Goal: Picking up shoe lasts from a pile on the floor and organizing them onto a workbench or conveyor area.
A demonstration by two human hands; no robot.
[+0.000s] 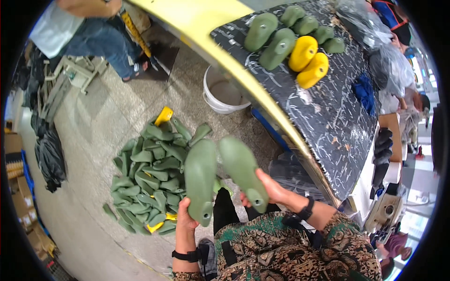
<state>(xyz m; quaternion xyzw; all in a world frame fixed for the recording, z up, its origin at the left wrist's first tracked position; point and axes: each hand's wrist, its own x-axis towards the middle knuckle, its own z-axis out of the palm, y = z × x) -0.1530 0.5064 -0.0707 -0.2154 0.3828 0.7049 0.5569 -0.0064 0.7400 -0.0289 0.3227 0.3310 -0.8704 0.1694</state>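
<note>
Two green shoe lasts are held up side by side in front of me, above the floor. My left hand (pixel 186 215) grips the left shoe last (pixel 200 173) near its heel end, where a small round hole shows. In my right hand (pixel 269 188) is the other shoe last (pixel 238 161), also held by the heel end, its toe pointing away from me. Below and to the left lies a big heap of green shoe lasts (pixel 152 180) on the floor, with a few yellow ones among them. Part of the heap is hidden behind the left last.
A black-topped table (pixel 328 131) with a yellow edge bears several green lasts (pixel 277 49) and two yellow lasts (pixel 312 70). A white bucket (pixel 225 91) stands beside it. A black bag (pixel 49 154) lies far left; a person (pixel 101 44) is at the upper left.
</note>
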